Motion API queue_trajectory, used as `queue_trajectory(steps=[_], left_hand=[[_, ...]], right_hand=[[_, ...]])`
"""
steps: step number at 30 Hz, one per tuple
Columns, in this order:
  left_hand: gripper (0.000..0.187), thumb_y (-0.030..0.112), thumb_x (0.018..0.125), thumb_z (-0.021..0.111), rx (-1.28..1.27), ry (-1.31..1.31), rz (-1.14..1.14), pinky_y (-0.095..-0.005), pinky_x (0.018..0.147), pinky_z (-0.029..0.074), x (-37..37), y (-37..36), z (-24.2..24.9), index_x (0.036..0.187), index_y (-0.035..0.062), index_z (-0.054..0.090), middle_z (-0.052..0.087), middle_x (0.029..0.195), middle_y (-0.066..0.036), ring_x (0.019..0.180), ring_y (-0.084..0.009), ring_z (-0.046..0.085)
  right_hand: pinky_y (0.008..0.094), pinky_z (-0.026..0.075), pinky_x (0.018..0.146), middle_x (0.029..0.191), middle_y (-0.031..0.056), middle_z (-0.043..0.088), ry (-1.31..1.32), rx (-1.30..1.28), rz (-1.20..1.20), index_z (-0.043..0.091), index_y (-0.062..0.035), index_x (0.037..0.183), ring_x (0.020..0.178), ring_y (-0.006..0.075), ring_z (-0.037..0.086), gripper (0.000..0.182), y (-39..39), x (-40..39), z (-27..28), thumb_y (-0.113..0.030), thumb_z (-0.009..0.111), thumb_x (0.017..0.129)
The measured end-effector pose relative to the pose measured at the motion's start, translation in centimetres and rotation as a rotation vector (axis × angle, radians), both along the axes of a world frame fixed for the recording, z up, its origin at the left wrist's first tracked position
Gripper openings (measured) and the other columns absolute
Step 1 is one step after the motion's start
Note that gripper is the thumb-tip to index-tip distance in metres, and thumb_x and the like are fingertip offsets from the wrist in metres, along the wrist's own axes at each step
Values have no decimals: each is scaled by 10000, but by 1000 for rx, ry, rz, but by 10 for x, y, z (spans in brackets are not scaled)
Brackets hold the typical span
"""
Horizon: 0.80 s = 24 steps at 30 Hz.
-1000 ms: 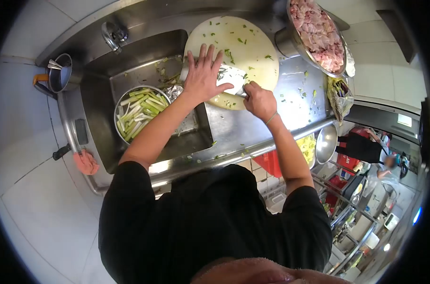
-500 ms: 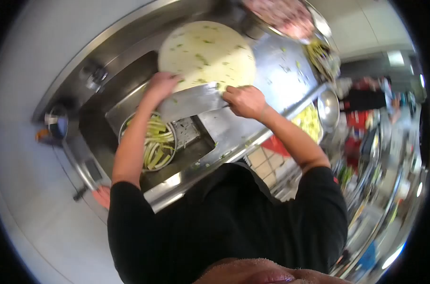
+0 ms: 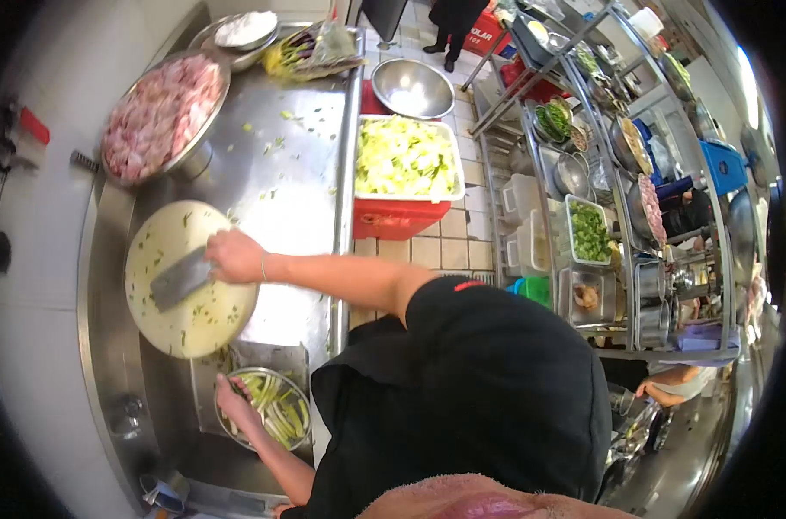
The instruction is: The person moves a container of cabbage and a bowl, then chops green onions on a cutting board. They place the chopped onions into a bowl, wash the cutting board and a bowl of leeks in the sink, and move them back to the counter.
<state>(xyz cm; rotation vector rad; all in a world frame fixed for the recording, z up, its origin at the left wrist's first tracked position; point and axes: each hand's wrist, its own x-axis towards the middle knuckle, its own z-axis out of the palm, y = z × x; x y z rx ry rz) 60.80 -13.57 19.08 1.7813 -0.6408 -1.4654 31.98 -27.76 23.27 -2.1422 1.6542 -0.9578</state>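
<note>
A cleaver [image 3: 182,278] lies with its blade over the round white cutting board [image 3: 155,324], which is dotted with green scraps. My right hand [image 3: 235,257] is wrapped round the cleaver's handle. Lower down, my left hand [image 3: 232,398] is at the left rim of a round bowl [image 3: 309,419] in the sink. Cut green stalks [image 3: 280,408] fill the bowl. Something dark green shows at my left fingers, too small to make out; how those fingers are bent is not clear.
A bowl of raw meat [image 3: 163,117] stands beyond the board. Bagged vegetables [image 3: 311,54] lie on the steel counter [image 3: 298,190]. Right of it, a tray of chopped greens [image 3: 406,156] rests on a red crate [image 3: 393,219], near loaded shelves [image 3: 548,199]. A person [image 3: 455,22] stands at the top.
The view has swung right. My left hand has gone from the board's edge to the bowl of stalks. The cleaver, still in my right hand, has moved from the board's near edge onto its middle.
</note>
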Motion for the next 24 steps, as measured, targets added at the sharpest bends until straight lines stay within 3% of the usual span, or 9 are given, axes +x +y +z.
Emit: queue_trajectory(steps=[4, 6, 7, 11, 14, 16, 18, 22, 24], left_hand=[[308, 280, 1051, 547, -461, -221, -184, -269, 565, 386, -125, -19, 27, 871, 38, 607, 554, 718, -12, 631, -119, 498], [259, 215, 1037, 563, -683, -64, -116, -330, 671, 449, -208, -18, 30, 911, 0, 632, 603, 791, -55, 754, -175, 566], [234, 187, 1025, 569, -743, -179, -248, -369, 722, 467, -240, -10, 24, 930, -14, 639, 626, 835, -88, 802, -219, 589], [180, 136, 979, 606, -1199, -607, -732, -455, 875, 486, -351, 41, 19, 934, -32, 652, 670, 964, -173, 882, -337, 630], [202, 160, 976, 617, -1251, -631, -901, -456, 996, 464, -415, 62, 16, 1023, -20, 696, 678, 1079, -198, 1044, -370, 627], [248, 182, 984, 609, -1395, -517, -907, -460, 1060, 419, -461, 82, 28, 1112, 7, 731, 654, 1230, -216, 1177, -373, 582], [314, 227, 1022, 583, -1295, -443, -988, -467, 1159, 307, -492, 87, 26, 1264, 96, 734, 462, 1520, -232, 1354, -384, 443], [185, 133, 948, 689, -1107, -180, -1106, -407, 1095, 412, -532, 85, 13, 1088, 60, 786, 583, 1398, -206, 1268, -325, 554], [147, 103, 916, 696, -956, -136, -1216, -380, 985, 498, -547, 76, -10, 1021, 35, 772, 689, 1202, -178, 1091, -306, 657]], right_hand=[[449, 522, 764, 1018, 122, 641, -629, 592, -13, 685, -43, 903, 858, 260, 645, 397, 65, -24, -20, -419, 601, 997], [464, 532, 745, 1014, 118, 639, -1615, 1009, -57, 657, -37, 983, 833, 256, 629, 451, 107, -45, -38, -463, 522, 1051], [493, 534, 787, 1009, 108, 637, -1808, 1014, -68, 633, -20, 1031, 858, 279, 618, 490, 130, -63, -35, -494, 512, 1053], [399, 449, 1064, 1201, 168, 664, -2135, 1017, -196, 627, -5, 1031, 1105, 261, 604, 411, 181, -153, -65, -369, 441, 1074], [417, 470, 1046, 1150, 145, 693, -2238, 942, -303, 653, -48, 1016, 1111, 258, 627, 344, 225, -236, -54, -324, 452, 1059], [409, 514, 942, 957, 97, 662, -2352, 765, -296, 618, -73, 952, 966, 248, 623, 277, 251, -289, -55, -276, 470, 1067], [401, 532, 874, 870, 86, 634, -2190, 678, -566, 609, -49, 946, 889, 241, 620, 218, 275, -340, -22, -210, 502, 1047], [367, 530, 736, 819, 123, 623, -2195, 398, -379, 619, -9, 872, 757, 221, 600, 109, 329, -461, -81, -91, 594, 940], [368, 544, 693, 784, 137, 610, -2340, 183, -624, 590, -6, 812, 717, 253, 617, 67, 367, -520, -79, 7, 618, 871]])
